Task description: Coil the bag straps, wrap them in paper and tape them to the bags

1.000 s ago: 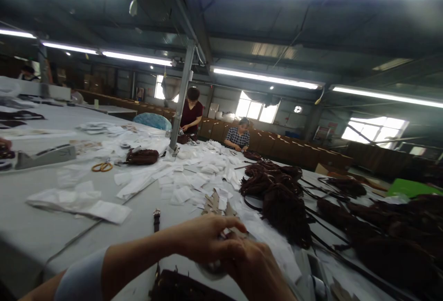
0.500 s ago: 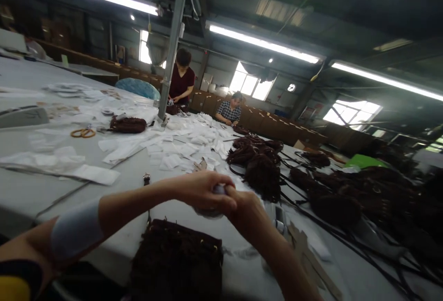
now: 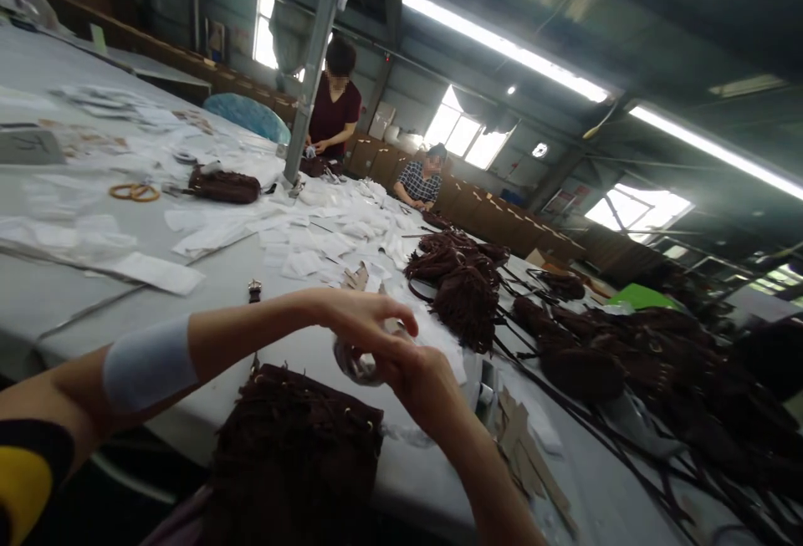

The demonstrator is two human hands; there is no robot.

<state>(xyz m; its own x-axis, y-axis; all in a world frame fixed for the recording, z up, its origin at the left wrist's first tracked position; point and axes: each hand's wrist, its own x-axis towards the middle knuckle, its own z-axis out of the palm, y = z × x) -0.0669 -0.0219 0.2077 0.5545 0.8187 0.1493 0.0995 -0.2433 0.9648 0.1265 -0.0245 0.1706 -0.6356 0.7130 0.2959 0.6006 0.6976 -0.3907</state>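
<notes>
My left hand (image 3: 367, 320) and my right hand (image 3: 427, 375) meet above the table. The left forefinger and thumb curve toward the right hand. A shiny, see-through ring, like a roll of clear tape (image 3: 356, 364), hangs under my left palm, apparently in its hidden fingers. My right hand is closed, with its fingertips covered; what it pinches I cannot make out. Just below the hands, at the table's near edge, lies a dark brown fringed bag (image 3: 298, 446) with brass-coloured eyelets. A strap with a buckle (image 3: 254, 288) stretches away from the bag's top left corner.
White paper scraps (image 3: 314, 237) cover the table's middle. Brown fringed bags (image 3: 464, 295) and straps pile up on the right, near beige strips (image 3: 527, 454). Orange rings (image 3: 135, 192) and a small brown bag (image 3: 224, 185) lie left. A metal post (image 3: 314, 69) rises mid-table; two people work beyond.
My view has tilted and shifted, so the scene sits higher. My hands have turned slightly, and more of the clear ring shows under my left palm. The fringed bag stays at the near edge.
</notes>
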